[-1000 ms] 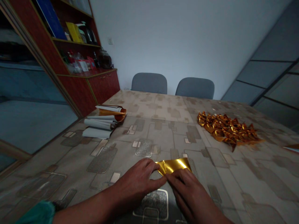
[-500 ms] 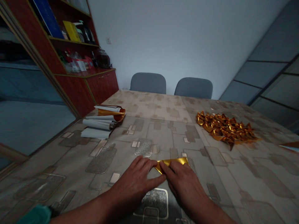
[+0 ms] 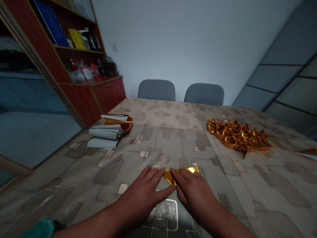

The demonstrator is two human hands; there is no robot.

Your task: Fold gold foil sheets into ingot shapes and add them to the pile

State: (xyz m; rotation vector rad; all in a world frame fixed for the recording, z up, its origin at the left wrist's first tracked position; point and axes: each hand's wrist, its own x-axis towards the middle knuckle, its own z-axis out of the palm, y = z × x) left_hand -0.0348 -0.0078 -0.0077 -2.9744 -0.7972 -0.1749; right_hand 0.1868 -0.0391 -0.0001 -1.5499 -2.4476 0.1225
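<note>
My flat, open left hand [image 3: 141, 195] and right hand [image 3: 195, 193] press a gold foil sheet [image 3: 169, 177], with a big pile of folded gold foil bits [image 3: 237, 137] done and a stack of curled sheets [image 3: 106, 132] left.

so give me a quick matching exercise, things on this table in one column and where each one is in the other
Things:
1. gold foil piece
2. pile of folded gold foil
3. curled white-backed sheets
4. two grey chairs

Places:
A. beyond the far edge of the table
B. left side of the table
C. under the fingers of the left hand and right hand
D. right side of the table

Pairs: 1-C, 2-D, 3-B, 4-A
</note>
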